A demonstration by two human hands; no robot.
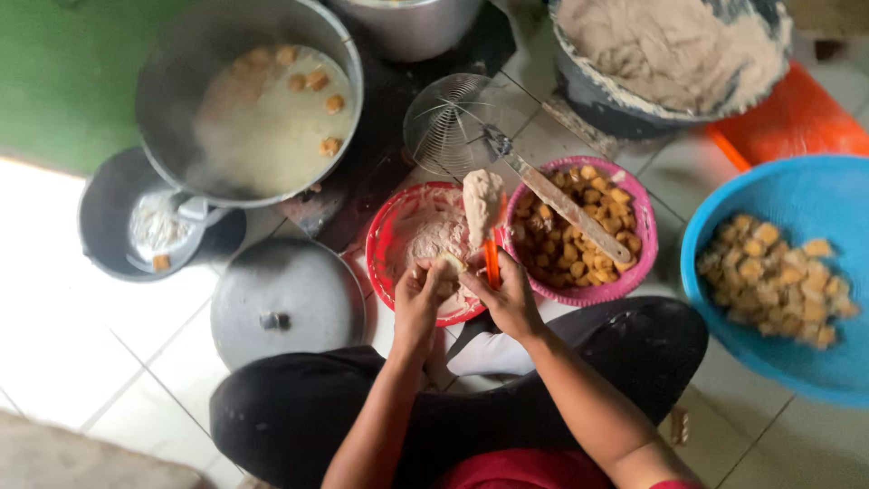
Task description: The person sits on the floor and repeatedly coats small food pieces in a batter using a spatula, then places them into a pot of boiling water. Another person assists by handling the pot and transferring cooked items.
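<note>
Paste, pale and sticky, is the matter in hand: a lump of it rides on the orange-handled spatula (490,237) gripped in the right hand (511,303), above the red bowl (385,237) smeared with the same paste, on the tiled floor in front of the seated person's knees. Largest items first: a blue basin (797,204) of fried cubes at right, a big pot (172,68) of cloudy liquid with floating pieces at upper left, a dark tub (602,104) of paste at top, a grey lid (288,303), a pink bowl (634,272) of cubes with a wire skimmer (448,122) laid across it. The left hand (416,303) is closed around a small piece (450,264), touching the spatula hand. In my judgement, good filling requires steady pinching and modest paste.
</note>
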